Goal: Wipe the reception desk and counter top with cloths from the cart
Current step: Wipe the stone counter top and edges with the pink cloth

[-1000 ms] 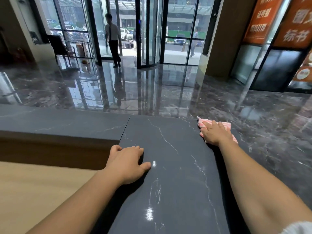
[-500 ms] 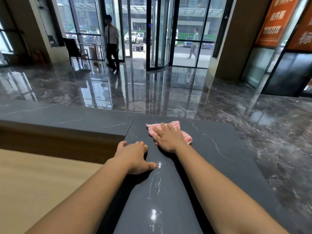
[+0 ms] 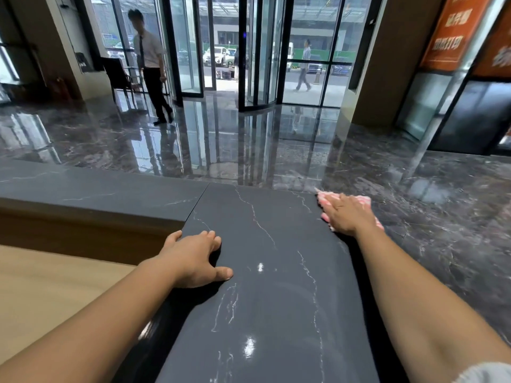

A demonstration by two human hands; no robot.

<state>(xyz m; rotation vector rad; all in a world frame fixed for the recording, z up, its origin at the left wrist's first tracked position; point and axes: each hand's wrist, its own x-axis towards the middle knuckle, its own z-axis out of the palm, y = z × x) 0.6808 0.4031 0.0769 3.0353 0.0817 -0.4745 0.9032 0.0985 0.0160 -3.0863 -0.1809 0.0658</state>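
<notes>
Two bare hands lie on the dark grey, white-veined stone table point(image 3: 276, 299), which fills the lower middle of the frame. The left hand point(image 3: 193, 258) rests palm-down near the table's left edge, at centre left of the frame, its fingers spread and relaxed and holding nothing. The right hand point(image 3: 345, 214) lies flat at the table's far right corner, right of centre, its fingers straight and pressing on a pink cloth point(image 3: 363, 200). The cloth peeks out beyond the fingertips and along the hand's right side, at the very edge of the stone. The hands are well apart.

A second slab of the same stone point(image 3: 96, 189) runs off to the left at mid-height. A lower pale wooden surface point(image 3: 41, 286) sits below it in the lower left. A grey sleeve point(image 3: 486, 373) shows in the bottom right corner.

Beyond the table, a glossy dark marble floor point(image 3: 221, 139) mirrors a glass revolving door point(image 3: 257, 51) at top centre. A person in a white shirt and dark tie point(image 3: 150, 64) walks in the upper left, beside a dark chair point(image 3: 119, 76). Another person point(image 3: 304, 64) walks outside the glass. In the upper right hangs an orange banner point(image 3: 453, 31) with pale Chinese characters, too blurred to read with certainty.
</notes>
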